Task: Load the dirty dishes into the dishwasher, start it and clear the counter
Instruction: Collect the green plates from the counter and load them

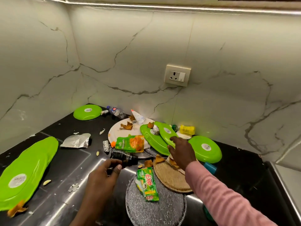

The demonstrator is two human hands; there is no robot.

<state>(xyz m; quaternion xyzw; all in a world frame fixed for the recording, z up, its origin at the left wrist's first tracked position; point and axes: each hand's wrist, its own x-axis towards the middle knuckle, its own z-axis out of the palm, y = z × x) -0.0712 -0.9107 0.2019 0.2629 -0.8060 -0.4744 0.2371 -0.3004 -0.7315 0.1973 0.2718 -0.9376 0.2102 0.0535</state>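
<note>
My left hand (106,172) grips a small dark bottle (124,158) lying tilted over the black counter (78,162). My right hand (181,151), in a pink sleeve, reaches over the mess with its fingers on the edge of a green plate (166,132), which leans on another green plate (152,139). A white plate (116,132) beneath holds food scraps and a green sauce pouch (132,143). More green plates lie at the back left (87,112), the right (206,148) and the near left (27,173). A brown round plate (169,178) and a grey speckled plate (154,209) sit in front.
A green soap packet (147,183) lies on the grey plate. Foil pieces (76,141), a clear water bottle (114,111), a yellow packet (187,130) and crumbs litter the counter. Marble walls meet in a corner behind; a wall socket (177,75) sits above the pile.
</note>
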